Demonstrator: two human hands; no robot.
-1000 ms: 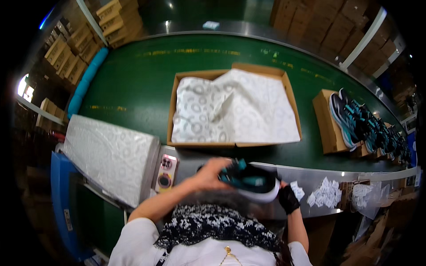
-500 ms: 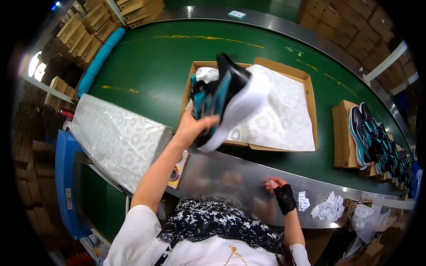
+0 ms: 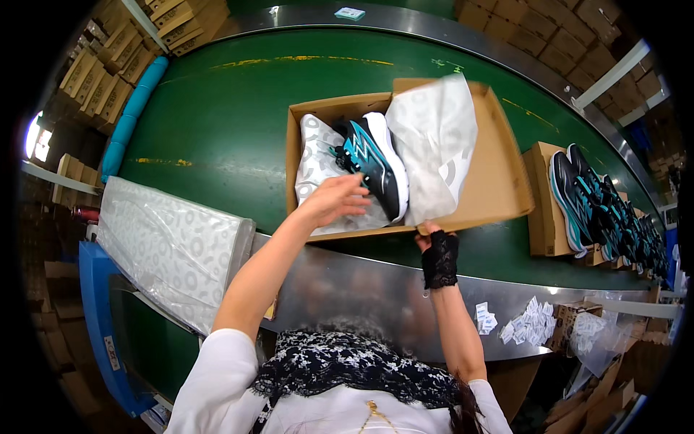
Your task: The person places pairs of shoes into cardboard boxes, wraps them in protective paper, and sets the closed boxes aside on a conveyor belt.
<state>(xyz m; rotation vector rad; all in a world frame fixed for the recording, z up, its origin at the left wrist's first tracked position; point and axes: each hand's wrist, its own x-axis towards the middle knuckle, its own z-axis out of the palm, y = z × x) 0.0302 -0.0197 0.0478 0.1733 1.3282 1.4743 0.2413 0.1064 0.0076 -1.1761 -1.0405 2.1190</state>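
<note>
A black, teal and white sports shoe (image 3: 383, 170) lies on its side in the open cardboard shoe box (image 3: 293, 148), on patterned white tissue paper (image 3: 311, 159). My left hand (image 3: 334, 200) hovers over the box's near part beside the shoe, fingers apart and holding nothing. A loose sheet of tissue paper (image 3: 437, 137) stands up to the right of the shoe, over the brown lid (image 3: 499, 166). At the lid's near left corner, my right hand (image 3: 436, 249), in a black lace fingerless glove, grips the cardboard edge; part of its fingers is hidden.
A plastic-wrapped stack of patterned tissue paper (image 3: 173, 246) lies at left beside a blue frame (image 3: 108, 325). Boxes with more shoes (image 3: 589, 202) line the green belt (image 3: 224, 145) at right. Small white packets (image 3: 531, 322) lie on the metal edge (image 3: 347, 289).
The shoe has gone down into the box and left my left hand, which is now open. My right hand has moved up to the lid's edge. The loose tissue sheet has risen.
</note>
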